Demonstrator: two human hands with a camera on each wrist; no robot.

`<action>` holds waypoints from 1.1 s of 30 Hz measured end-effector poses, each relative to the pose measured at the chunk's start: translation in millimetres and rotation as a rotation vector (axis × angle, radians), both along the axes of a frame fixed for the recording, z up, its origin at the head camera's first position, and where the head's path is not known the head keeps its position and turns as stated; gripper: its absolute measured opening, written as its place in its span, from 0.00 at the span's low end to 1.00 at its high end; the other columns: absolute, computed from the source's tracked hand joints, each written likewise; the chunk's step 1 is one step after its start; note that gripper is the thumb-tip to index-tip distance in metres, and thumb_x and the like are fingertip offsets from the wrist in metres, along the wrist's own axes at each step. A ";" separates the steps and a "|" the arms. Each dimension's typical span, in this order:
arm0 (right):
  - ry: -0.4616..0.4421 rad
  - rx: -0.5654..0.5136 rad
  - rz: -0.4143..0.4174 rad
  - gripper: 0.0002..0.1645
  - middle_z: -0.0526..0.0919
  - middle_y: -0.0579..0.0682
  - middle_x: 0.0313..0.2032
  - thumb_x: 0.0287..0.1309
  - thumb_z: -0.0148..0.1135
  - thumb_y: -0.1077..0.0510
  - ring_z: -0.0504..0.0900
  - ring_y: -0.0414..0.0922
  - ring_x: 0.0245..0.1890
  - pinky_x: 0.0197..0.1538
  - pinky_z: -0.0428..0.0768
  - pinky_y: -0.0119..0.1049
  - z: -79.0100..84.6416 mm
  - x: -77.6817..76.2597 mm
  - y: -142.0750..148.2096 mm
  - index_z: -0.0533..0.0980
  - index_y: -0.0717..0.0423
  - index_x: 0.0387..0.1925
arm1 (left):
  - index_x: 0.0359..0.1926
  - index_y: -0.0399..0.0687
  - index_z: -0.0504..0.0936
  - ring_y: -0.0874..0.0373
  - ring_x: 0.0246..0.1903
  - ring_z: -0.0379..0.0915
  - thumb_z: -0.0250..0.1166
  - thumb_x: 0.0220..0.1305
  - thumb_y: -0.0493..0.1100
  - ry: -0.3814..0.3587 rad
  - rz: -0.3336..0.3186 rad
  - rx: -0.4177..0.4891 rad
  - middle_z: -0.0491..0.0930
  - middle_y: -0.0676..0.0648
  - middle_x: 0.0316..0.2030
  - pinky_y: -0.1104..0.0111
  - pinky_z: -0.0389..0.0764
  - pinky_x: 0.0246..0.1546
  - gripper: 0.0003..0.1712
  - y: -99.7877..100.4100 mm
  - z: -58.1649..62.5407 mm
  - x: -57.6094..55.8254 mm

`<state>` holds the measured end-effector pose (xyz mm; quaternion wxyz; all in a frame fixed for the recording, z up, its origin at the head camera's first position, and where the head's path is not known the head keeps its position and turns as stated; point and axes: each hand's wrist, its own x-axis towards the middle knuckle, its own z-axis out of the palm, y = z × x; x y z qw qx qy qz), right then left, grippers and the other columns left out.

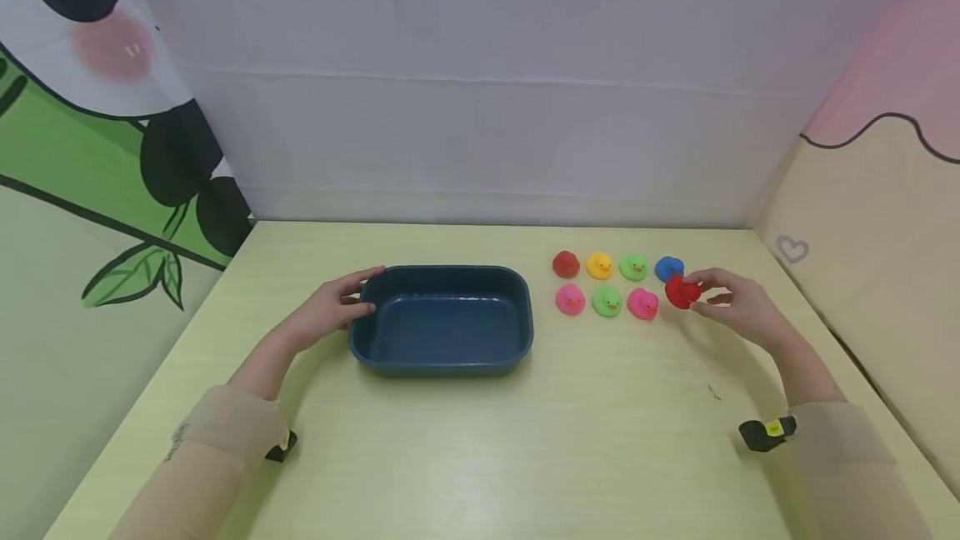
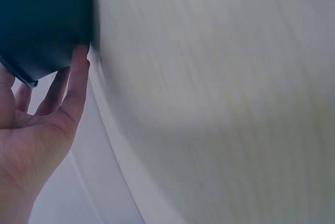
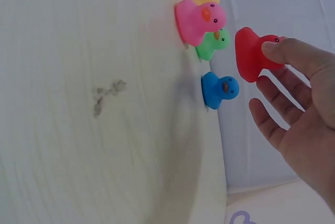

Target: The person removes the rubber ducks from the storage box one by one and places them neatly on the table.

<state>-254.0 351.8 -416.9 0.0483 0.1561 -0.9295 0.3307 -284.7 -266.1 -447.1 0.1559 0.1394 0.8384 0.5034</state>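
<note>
A dark blue rectangular basin (image 1: pixel 442 365) sits left of centre on the table. At its left end my left hand (image 1: pixel 330 311) holds the rim; in the left wrist view, fingers (image 2: pixel 78 85) touch the outer wall. My right hand (image 1: pixel 738 307) pinches a red rubber duck (image 3: pixel 250 54) between thumb and fingers, raised off the tabletop. Close by stands a blue duck (image 3: pixel 217 89). To the left, a pink duck (image 1: pixel 642 303), a green duck (image 1: pixel 607 301) and another pink duck (image 1: pixel 570 299) form a front row. Behind them are green (image 1: pixel 633 266), yellow (image 1: pixel 599 265) and red ducks (image 1: pixel 566 264).
The pale wooden table (image 1: pixel 465 448) meets a white cloth wall (image 1: pixel 480 140) at the back. Printed panels flank it, a green-and-white one (image 1: pixel 97 157) at left and a cream-and-pink one (image 1: pixel 877 257) at right. A small dark mark (image 3: pixel 107 93) shows on the tabletop.
</note>
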 end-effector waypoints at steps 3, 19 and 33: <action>-0.025 -0.015 -0.002 0.21 0.77 0.58 0.47 0.56 0.64 0.62 0.74 0.53 0.45 0.42 0.74 0.17 -5.5 -2.3 3.4 0.74 0.59 0.53 | 0.71 0.59 0.58 0.39 0.57 0.67 0.59 0.65 0.40 0.014 0.001 -0.007 0.58 0.32 0.66 0.66 0.80 0.34 0.36 -0.1 -0.5 -0.4; -0.136 0.009 -0.014 0.23 0.77 0.62 0.49 0.57 0.63 0.62 0.73 0.52 0.47 0.43 0.74 0.19 -21.0 -8.7 13.4 0.73 0.63 0.54 | 0.71 0.57 0.58 0.39 0.58 0.66 0.59 0.66 0.40 0.048 -0.006 -0.021 0.60 0.32 0.66 0.65 0.80 0.38 0.35 0.8 1.8 1.9; -0.206 0.015 -0.017 0.24 0.75 0.63 0.51 0.58 0.62 0.62 0.72 0.58 0.51 0.44 0.74 0.22 -20.6 -10.5 11.5 0.71 0.63 0.56 | 0.71 0.58 0.58 0.38 0.61 0.64 0.59 0.66 0.43 0.047 -0.011 -0.011 0.57 0.35 0.68 0.62 0.80 0.39 0.35 -1.0 0.2 1.4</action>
